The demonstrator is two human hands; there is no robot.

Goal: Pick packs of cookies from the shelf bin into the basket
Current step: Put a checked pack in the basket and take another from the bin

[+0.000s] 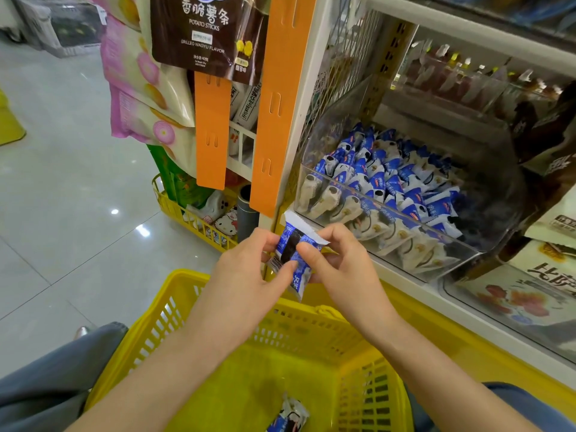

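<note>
Both hands hold blue-and-white cookie packs [294, 254] above the far rim of the yellow basket [174, 310]. My left hand [249, 269] pinches them from the left, my right hand [336, 260] grips them from the right. How many packs are in the hands I cannot tell. One cookie pack [288, 414] lies on the basket floor. The clear shelf bin [467, 254], to the upper right, holds several more packs [389, 182] of the same kind.
An orange shelf post [277, 104] rises just behind the hands. Snack bags [146, 88] hang at the left above a second yellow basket [190, 213] on the tiled floor. More bins of snacks sit at the right, and my knees flank the basket.
</note>
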